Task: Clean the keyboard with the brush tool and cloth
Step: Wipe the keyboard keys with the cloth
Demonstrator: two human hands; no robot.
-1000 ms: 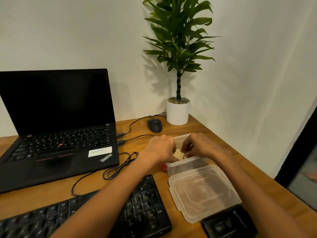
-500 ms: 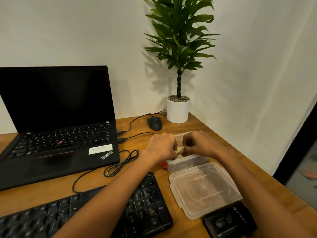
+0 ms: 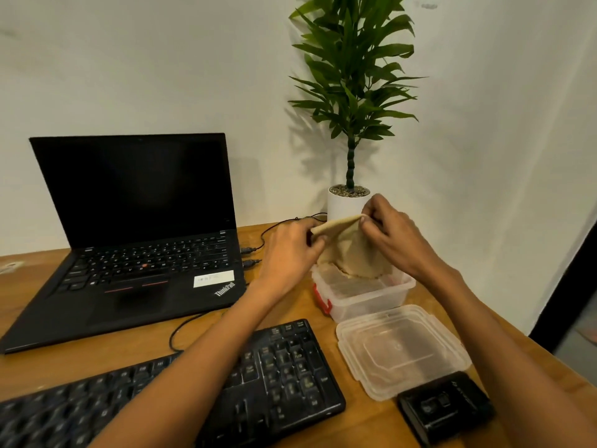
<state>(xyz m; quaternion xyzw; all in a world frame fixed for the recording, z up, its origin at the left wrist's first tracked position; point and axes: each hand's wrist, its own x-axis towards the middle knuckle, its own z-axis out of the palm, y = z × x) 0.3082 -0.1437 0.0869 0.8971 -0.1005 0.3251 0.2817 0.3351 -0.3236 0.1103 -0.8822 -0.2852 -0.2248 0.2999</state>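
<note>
over wooden table [image 3: 326, 425], left hand [image 3: 287, 250] and right hand [image 3: 392, 236] each pinch a soft beige cloth [image 3: 350, 250] above a clear plastic box [image 3: 365, 294].

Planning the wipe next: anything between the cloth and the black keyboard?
Only the near wall of the container: the cloth, pinched by the left hand and right hand, hangs partly inside it. Past that, bare desk up to the keyboard.
</note>
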